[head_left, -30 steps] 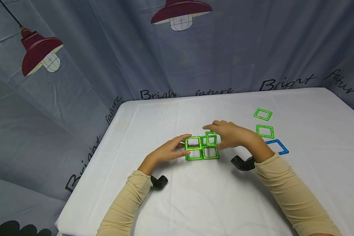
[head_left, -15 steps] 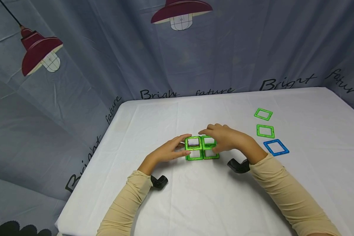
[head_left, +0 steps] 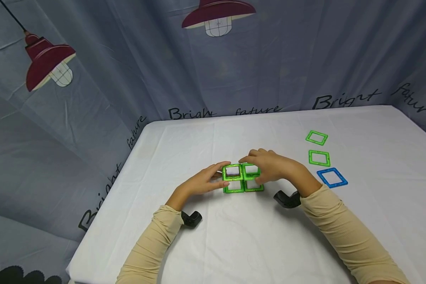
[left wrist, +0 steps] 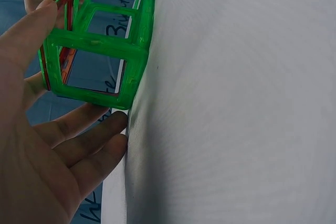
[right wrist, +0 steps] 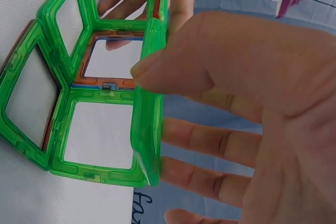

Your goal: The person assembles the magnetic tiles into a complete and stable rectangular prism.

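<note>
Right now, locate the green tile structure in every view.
Head: green tile structure near centre, just right of the left hand.
Left wrist: green tile structure at upper left.
Right wrist: green tile structure across the left half.
Shared landmark: left hand, visible in all three.

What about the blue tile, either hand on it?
No, the blue tile lies on the white table, apart from the left hand and right hand.

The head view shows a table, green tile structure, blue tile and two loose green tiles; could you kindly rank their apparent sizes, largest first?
Table
Green tile structure
Blue tile
Nearer green tile, farther green tile: too alike to rank
</note>
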Demonstrator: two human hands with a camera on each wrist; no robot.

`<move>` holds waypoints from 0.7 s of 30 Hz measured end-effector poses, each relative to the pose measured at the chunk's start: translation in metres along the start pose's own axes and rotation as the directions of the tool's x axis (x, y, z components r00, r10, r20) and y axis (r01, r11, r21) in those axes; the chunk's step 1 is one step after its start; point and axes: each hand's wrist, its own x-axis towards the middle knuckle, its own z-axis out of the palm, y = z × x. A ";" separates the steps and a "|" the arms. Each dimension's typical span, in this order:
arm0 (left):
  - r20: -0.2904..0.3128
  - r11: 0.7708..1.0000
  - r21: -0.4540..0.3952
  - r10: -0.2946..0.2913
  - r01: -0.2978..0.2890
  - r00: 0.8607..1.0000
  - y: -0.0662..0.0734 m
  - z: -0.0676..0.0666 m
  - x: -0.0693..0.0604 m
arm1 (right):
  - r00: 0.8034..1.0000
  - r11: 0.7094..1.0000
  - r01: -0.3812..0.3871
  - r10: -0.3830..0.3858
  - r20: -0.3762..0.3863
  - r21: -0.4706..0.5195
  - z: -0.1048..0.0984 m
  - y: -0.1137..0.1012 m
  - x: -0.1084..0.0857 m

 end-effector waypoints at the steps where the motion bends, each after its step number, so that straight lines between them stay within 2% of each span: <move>1: 0.004 1.000 -0.003 0.001 -0.001 1.000 0.005 -0.002 -0.002 | 1.000 1.000 0.001 -0.001 0.000 0.002 0.000 0.000 0.000; 5: 0.023 1.000 -0.012 0.002 -0.002 1.000 0.021 -0.007 -0.008 | 1.000 1.000 0.006 -0.006 0.000 0.008 0.000 0.002 0.000; 7: 0.026 1.000 -0.010 0.000 0.001 1.000 0.022 -0.007 -0.008 | 1.000 1.000 0.008 -0.008 0.001 0.013 0.000 0.002 0.000; 14: -0.002 1.000 0.008 0.005 -0.005 1.000 -0.005 0.001 0.002 | 1.000 0.999 0.015 -0.015 0.001 0.029 -0.001 0.003 0.001; 21: -0.010 1.000 0.014 0.019 -0.019 1.000 -0.008 0.001 0.003 | 1.000 0.999 0.023 -0.023 -0.004 0.027 -0.001 0.003 0.000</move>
